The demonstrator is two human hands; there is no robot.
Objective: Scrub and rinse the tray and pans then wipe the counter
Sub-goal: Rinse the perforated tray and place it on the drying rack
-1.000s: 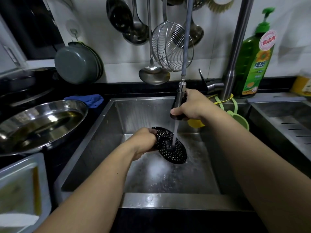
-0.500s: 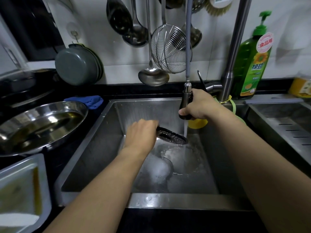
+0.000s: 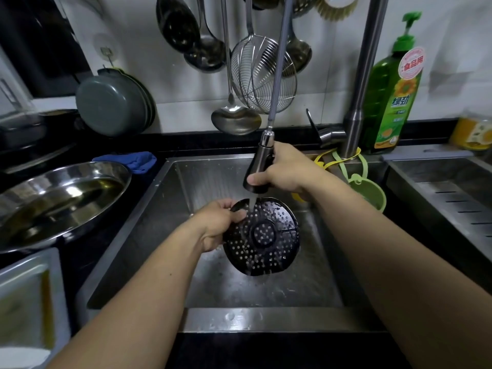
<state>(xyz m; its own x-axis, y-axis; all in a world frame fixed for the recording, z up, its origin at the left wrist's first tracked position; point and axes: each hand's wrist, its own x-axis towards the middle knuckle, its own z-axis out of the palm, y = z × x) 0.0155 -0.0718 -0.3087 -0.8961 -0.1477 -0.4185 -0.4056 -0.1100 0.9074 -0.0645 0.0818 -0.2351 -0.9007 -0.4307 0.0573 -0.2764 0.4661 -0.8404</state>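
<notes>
Left hand (image 3: 218, 225) grips the round black perforated tray (image 3: 262, 237); right hand (image 3: 286, 173) grasps the dark metal sprayer head (image 3: 259, 166); the green soap bottle (image 3: 394, 83) reads "食品用", "绿劲".

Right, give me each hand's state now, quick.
Left hand: grips the black perforated tray by its rim.
Right hand: grips the pull-out sprayer head, water running onto the tray.

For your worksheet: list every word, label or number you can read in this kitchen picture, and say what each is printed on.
"食品用": pink round sticker on the green dish soap bottle.
"绿劲": that bottle's front label; the smaller print below is too blurred to read.
Yellow container at far right: label unreadable.
</notes>
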